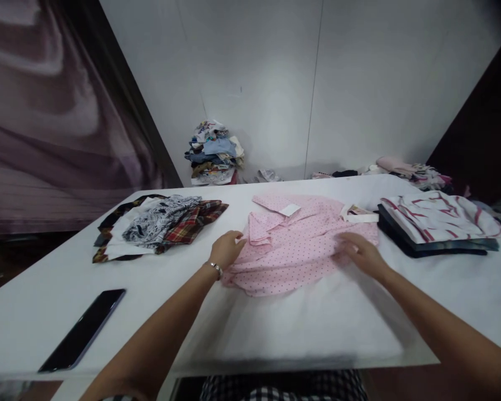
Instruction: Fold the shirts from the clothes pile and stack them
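Observation:
A pink dotted garment point(292, 250) lies partly folded and wrinkled in the middle of the white table, with a white tag point(290, 210) on its upper part and a pale collar or label piece point(359, 214) at its right end. My left hand point(227, 249) is at the garment's left edge, thumb and fingers apart. On the right side, my right hand point(361, 253) reaches over the cloth with fingers stretched out and slightly blurred. Both hands are open; the fingertips against the cloth are partly hidden.
Left on the white table point(158, 301) lies a pile of patterned clothes point(158, 225), with a dark phone point(83, 328) nearer the front edge. Folded clothes point(438, 220) are stacked at the right. Behind the table, a tall clothes heap point(217, 153) stands against the wall.

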The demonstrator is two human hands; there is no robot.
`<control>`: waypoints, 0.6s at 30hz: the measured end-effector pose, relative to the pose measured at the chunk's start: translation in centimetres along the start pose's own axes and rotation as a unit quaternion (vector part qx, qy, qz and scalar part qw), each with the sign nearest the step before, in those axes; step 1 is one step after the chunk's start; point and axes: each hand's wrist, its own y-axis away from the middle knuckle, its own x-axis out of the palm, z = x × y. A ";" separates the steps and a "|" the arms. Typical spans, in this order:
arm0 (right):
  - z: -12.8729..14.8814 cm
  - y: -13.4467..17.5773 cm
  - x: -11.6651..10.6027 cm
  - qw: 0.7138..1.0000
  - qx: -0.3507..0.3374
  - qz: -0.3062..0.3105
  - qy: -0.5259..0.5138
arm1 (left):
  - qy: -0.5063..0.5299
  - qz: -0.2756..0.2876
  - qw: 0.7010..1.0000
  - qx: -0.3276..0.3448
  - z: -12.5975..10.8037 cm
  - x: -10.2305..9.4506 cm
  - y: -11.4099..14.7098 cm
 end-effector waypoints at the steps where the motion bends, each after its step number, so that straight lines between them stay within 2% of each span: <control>1: 1.6 0.8 1.0 0.998 -0.052 0.044 -0.013 | -0.015 0.016 1.000 0.011 -0.2 0.1 -0.8; 4: 5.7 2.6 3.6 0.968 -0.174 0.178 -0.033 | -0.063 0.075 0.995 0.031 -2.0 1.0 -3.4; 6: 7.2 3.2 4.9 0.948 -0.207 0.239 -0.029 | -0.087 0.121 0.989 0.006 -3.2 2.1 -5.1; 9: 7.5 3.6 6.2 0.933 -0.227 0.281 -0.008 | -0.100 0.180 0.978 -0.044 -4.4 3.9 -6.8; 12: 6.8 4.2 6.9 0.930 -0.243 0.274 0.022 | -0.090 0.208 0.973 -0.035 -4.6 4.6 -7.9; 15: 6.4 4.8 7.1 0.935 -0.237 0.261 0.026 | -0.080 0.207 0.975 -0.016 -4.2 3.1 -9.6; 18: 6.7 5.1 7.0 0.938 -0.237 0.254 0.022 | -0.080 0.165 0.982 -0.036 -2.3 -0.9 -12.3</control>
